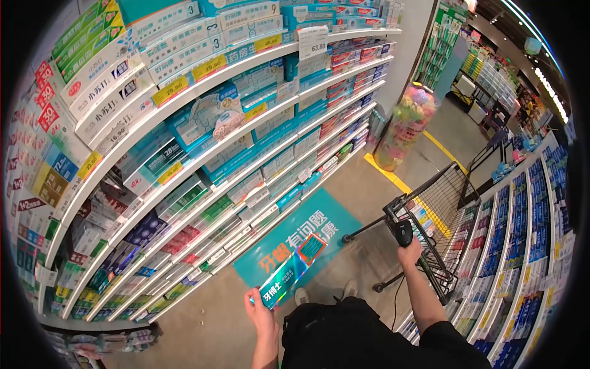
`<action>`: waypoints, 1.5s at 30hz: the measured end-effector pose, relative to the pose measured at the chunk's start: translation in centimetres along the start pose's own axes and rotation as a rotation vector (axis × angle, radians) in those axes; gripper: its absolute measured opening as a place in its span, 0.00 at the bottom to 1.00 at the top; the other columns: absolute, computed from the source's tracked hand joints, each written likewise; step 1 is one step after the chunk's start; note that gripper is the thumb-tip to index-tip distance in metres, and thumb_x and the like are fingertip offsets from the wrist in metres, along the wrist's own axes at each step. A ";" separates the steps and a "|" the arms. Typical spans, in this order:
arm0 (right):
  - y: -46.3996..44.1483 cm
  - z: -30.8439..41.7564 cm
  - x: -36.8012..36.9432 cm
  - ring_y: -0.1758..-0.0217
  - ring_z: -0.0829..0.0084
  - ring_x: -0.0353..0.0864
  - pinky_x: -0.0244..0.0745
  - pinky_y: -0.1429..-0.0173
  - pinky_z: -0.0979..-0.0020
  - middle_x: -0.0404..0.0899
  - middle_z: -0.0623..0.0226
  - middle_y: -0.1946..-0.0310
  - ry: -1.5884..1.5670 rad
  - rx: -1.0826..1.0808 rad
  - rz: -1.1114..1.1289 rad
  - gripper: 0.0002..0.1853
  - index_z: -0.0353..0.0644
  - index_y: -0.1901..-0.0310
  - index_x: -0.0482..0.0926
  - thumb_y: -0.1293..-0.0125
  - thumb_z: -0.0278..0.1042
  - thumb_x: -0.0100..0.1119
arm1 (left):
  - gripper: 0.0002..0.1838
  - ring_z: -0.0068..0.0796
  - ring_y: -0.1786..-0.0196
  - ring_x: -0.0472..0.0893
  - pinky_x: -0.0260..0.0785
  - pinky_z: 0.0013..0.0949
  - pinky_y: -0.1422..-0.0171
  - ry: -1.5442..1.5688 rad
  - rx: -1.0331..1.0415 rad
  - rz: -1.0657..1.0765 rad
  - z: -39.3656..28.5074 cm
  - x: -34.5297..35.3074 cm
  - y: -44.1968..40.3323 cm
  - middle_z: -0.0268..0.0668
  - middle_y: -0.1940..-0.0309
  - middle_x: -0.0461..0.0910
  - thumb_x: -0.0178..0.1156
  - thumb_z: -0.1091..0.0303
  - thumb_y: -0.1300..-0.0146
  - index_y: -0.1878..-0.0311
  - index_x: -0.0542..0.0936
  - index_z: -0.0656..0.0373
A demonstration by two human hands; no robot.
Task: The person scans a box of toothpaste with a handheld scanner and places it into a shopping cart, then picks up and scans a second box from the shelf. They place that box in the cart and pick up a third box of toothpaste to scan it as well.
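Observation:
My left hand [260, 312] grips the lower end of a long teal toothpaste box [284, 280], held tilted in front of my body. White characters and an orange-edged panel show on its face. To the right, my right hand [410, 253] is closed around the black handle [403, 234] of a wire shopping cart [445, 206]. A thin dark cord hangs below that hand. Parts of the fingers on both hands are hidden.
Curved shelves [203, 163] packed with toothpaste boxes rise at the left. Another stocked shelf [519, 246] lines the right. A teal floor sticker [338, 215] lies ahead of my shoes [301, 296]. Beyond it stands a clear column of colourful items [402, 132], near yellow floor lines [390, 175].

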State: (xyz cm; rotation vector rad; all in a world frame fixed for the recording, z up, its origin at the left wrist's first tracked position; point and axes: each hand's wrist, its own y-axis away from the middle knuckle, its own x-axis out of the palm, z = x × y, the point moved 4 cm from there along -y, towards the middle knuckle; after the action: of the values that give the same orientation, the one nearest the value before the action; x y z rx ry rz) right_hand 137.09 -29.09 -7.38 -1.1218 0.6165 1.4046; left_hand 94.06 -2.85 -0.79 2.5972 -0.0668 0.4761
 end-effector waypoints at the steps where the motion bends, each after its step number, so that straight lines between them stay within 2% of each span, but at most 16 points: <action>1: 0.2 0.1 0.3 0.48 0.50 0.74 0.63 0.41 0.58 0.79 0.55 0.56 -0.002 0.001 0.004 0.21 0.38 0.57 0.78 0.59 0.26 0.57 | 0.11 0.25 0.67 0.79 0.67 0.28 0.80 -0.001 -0.002 0.009 -0.2 -0.3 -0.2 0.35 0.58 0.74 0.52 0.56 0.28 0.55 0.69 0.54; 3: 0.7 0.8 0.5 0.48 0.50 0.74 0.63 0.41 0.57 0.79 0.54 0.56 -0.009 0.009 0.013 0.21 0.38 0.57 0.78 0.59 0.26 0.56 | 0.11 0.26 0.66 0.79 0.68 0.28 0.80 -0.002 -0.010 0.022 -0.7 -1.0 -0.4 0.35 0.58 0.74 0.52 0.57 0.28 0.55 0.69 0.54; 6: 1.7 2.6 0.1 0.49 0.47 0.74 0.65 0.43 0.55 0.78 0.53 0.55 -0.027 0.021 0.042 0.21 0.38 0.58 0.78 0.60 0.26 0.56 | 0.13 0.23 0.70 0.79 0.68 0.26 0.80 -0.024 0.022 -0.040 -2.0 -1.3 -0.3 0.34 0.65 0.76 0.47 0.55 0.26 0.54 0.69 0.55; 9: 2.6 3.1 0.7 0.51 0.45 0.74 0.65 0.45 0.53 0.77 0.51 0.57 0.041 0.016 0.029 0.19 0.37 0.60 0.77 0.59 0.28 0.56 | 0.13 0.26 0.67 0.79 0.69 0.29 0.79 -0.017 0.020 -0.010 -2.5 -2.7 -1.0 0.35 0.60 0.75 0.49 0.55 0.27 0.53 0.69 0.55; 11: 2.9 2.5 1.5 0.57 0.41 0.76 0.69 0.49 0.49 0.79 0.48 0.64 0.052 -0.062 -0.032 0.18 0.36 0.62 0.77 0.61 0.27 0.57 | 0.16 0.26 0.69 0.79 0.69 0.29 0.79 -0.032 0.027 -0.007 -3.3 -3.5 -1.1 0.36 0.61 0.75 0.45 0.53 0.26 0.53 0.69 0.57; 16: 4.8 4.8 0.7 0.58 0.41 0.77 0.71 0.51 0.50 0.80 0.47 0.66 0.017 -0.053 -0.007 0.17 0.37 0.62 0.77 0.59 0.27 0.56 | 0.23 0.29 0.70 0.79 0.69 0.31 0.78 -0.024 0.013 0.005 -5.4 -3.0 -0.8 0.38 0.65 0.76 0.36 0.48 0.25 0.51 0.68 0.60; 18: 5.3 5.5 0.4 0.58 0.41 0.77 0.71 0.51 0.51 0.80 0.47 0.67 0.001 -0.042 0.008 0.17 0.37 0.62 0.77 0.59 0.27 0.57 | 0.23 0.29 0.70 0.79 0.69 0.31 0.78 -0.033 -0.002 0.005 -5.9 -2.5 -0.8 0.39 0.65 0.76 0.36 0.47 0.25 0.51 0.68 0.60; 22: 7.1 5.0 1.0 0.52 0.44 0.73 0.65 0.44 0.52 0.77 0.50 0.57 -0.045 -0.017 0.091 0.22 0.37 0.57 0.76 0.61 0.27 0.56 | 0.22 0.28 0.70 0.79 0.70 0.31 0.77 -0.098 0.005 0.056 -5.5 -3.2 -1.6 0.38 0.65 0.76 0.38 0.48 0.25 0.51 0.69 0.59; 25: 8.6 5.5 0.9 0.51 0.45 0.74 0.66 0.43 0.53 0.78 0.51 0.56 -0.027 -0.037 0.042 0.24 0.37 0.55 0.76 0.60 0.27 0.57 | 0.21 0.27 0.71 0.79 0.70 0.31 0.77 -0.066 -0.004 0.101 -5.2 -2.7 -1.6 0.37 0.64 0.75 0.39 0.50 0.25 0.52 0.69 0.59; 30: 11.4 5.8 0.5 0.46 0.51 0.72 0.63 0.39 0.56 0.77 0.55 0.51 0.017 -0.028 0.104 0.24 0.39 0.53 0.77 0.59 0.24 0.56 | 0.19 0.27 0.73 0.78 0.70 0.29 0.78 -0.012 -0.036 0.197 -3.9 -2.2 -0.5 0.37 0.66 0.75 0.38 0.52 0.25 0.54 0.69 0.59; 36: 15.2 6.0 -0.9 0.46 0.51 0.72 0.62 0.39 0.57 0.77 0.55 0.53 -0.068 -0.019 0.099 0.25 0.38 0.53 0.76 0.60 0.24 0.56 | 0.15 0.26 0.75 0.78 0.69 0.28 0.81 0.013 -0.068 0.290 -2.9 -2.0 2.1 0.37 0.69 0.76 0.43 0.55 0.25 0.56 0.69 0.59; 39: 17.3 6.6 -1.9 0.46 0.52 0.72 0.61 0.38 0.57 0.77 0.56 0.52 -0.071 0.020 0.114 0.25 0.38 0.53 0.76 0.60 0.24 0.56 | 0.15 0.25 0.75 0.78 0.69 0.27 0.82 -0.073 -0.089 0.282 -2.7 -3.1 3.8 0.36 0.69 0.76 0.43 0.56 0.25 0.57 0.70 0.58; 45: 22.3 7.6 -4.0 0.45 0.55 0.71 0.60 0.37 0.58 0.76 0.59 0.52 -0.099 -0.072 0.090 0.24 0.39 0.54 0.77 0.60 0.24 0.57 | 0.15 0.24 0.69 0.79 0.70 0.27 0.82 -0.189 -0.074 0.254 -3.6 -8.0 8.1 0.35 0.63 0.75 0.44 0.54 0.26 0.55 0.70 0.57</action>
State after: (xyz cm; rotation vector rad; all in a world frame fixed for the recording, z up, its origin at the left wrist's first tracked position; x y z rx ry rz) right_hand 113.29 -28.37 -6.16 -1.0850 0.5547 1.5611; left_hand 84.33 -8.59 3.12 2.5642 -0.4728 0.3075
